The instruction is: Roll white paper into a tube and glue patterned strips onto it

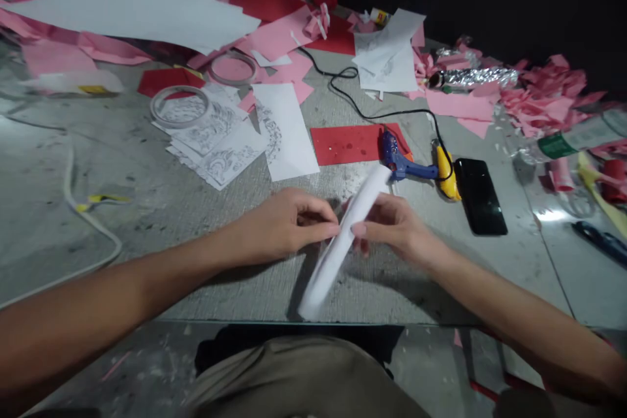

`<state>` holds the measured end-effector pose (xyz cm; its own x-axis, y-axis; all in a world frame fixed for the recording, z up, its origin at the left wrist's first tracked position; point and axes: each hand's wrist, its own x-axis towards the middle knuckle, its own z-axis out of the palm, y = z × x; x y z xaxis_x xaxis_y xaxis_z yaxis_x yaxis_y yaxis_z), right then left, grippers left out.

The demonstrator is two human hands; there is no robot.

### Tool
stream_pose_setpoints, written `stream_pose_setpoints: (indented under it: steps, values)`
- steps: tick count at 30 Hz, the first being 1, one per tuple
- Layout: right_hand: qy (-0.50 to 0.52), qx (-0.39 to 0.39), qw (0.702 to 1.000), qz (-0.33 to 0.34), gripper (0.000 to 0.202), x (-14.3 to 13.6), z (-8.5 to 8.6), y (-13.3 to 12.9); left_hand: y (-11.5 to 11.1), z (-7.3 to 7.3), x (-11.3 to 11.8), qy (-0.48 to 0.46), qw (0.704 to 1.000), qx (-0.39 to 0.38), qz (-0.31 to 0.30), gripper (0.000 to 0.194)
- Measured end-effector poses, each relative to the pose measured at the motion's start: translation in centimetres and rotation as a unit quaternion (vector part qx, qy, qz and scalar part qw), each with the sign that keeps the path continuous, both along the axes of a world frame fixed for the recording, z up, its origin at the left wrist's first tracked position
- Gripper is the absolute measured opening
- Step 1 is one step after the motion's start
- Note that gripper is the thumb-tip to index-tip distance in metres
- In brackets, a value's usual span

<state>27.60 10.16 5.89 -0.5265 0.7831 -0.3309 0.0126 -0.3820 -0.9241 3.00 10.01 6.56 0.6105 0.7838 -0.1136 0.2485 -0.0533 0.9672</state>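
Note:
Above the front part of the table, a rolled tube of white paper [329,268] slants from lower left to upper right between my hands. My left hand [298,225] pinches its left side with thumb and fingertips. From the other side, my right hand [394,225] grips the tube, thumb in front and fingers partly hidden behind it. Just past the tube's upper end lies a blue hot glue gun [401,160], its nozzle end resting over a red paper strip [343,145].
A black phone [481,196] and a yellow tool [447,173] lie to the right. Printed sheets [215,144], tape rolls [179,106] and pink paper scraps [543,101] spread across the back. A black cord [365,111] runs to the glue gun. A plastic bottle [578,137] lies far right.

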Motion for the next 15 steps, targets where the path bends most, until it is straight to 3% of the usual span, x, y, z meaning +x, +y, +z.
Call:
stream_pose_setpoints:
  steps: [3,11,15]
  values:
    - [0.006,0.003,0.997,-0.081,0.04,-1.5,-0.1,-0.1,0.0,0.0,-0.3,-0.01,0.999,0.034,0.015,0.018]
    - [0.013,0.027,0.997,-0.078,0.057,-3.5,-1.2,-2.1,-0.5,-0.3,-0.7,0.058,0.989,0.134,0.007,0.024]
    - [0.037,0.024,0.995,-0.084,0.056,-3.3,-1.4,-2.1,-0.2,-0.5,-0.8,0.047,0.995,0.085,-0.017,0.022]
